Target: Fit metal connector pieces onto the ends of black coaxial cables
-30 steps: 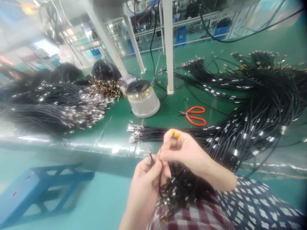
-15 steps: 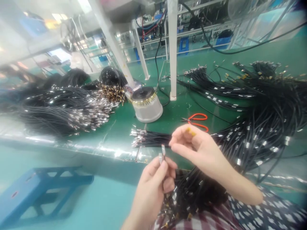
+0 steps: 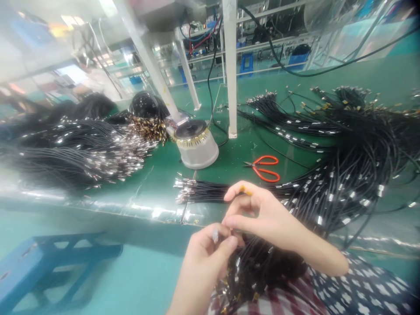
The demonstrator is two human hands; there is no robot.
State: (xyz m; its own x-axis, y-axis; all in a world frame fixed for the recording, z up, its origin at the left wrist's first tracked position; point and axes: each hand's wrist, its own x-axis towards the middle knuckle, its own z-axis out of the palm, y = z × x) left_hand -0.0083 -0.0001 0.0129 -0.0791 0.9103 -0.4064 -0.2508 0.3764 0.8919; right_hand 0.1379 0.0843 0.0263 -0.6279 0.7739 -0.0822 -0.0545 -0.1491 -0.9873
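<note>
My left hand [image 3: 210, 258] is closed at the front edge of the bench, thumb and fingers pinching a small cable end [image 3: 231, 230] mostly hidden by the fingers. A small pale grey piece [image 3: 215, 235] shows at its index finger. My right hand [image 3: 259, 212] comes in from the right, its thumb and a fingertip pinched at the same cable end; a yellow mark is on its index finger. Just behind it lies a bundle of black cables [image 3: 203, 191] with bare silvery tips pointing left. More black cables [image 3: 275, 258] with metal ends rest on my lap.
Orange-handled scissors [image 3: 266, 168] lie on the green bench [image 3: 157, 183]. A white round pot [image 3: 198, 153] with a black top and yellow rim stands near a white post [image 3: 232, 87]. Cable heaps lie left [image 3: 82, 144] and right [image 3: 361, 148]. A blue stool [image 3: 65, 262] stands below left.
My right hand has come down and left to meet my left hand, and its fingertips now pinch at the cable end. The view has shifted slightly.
</note>
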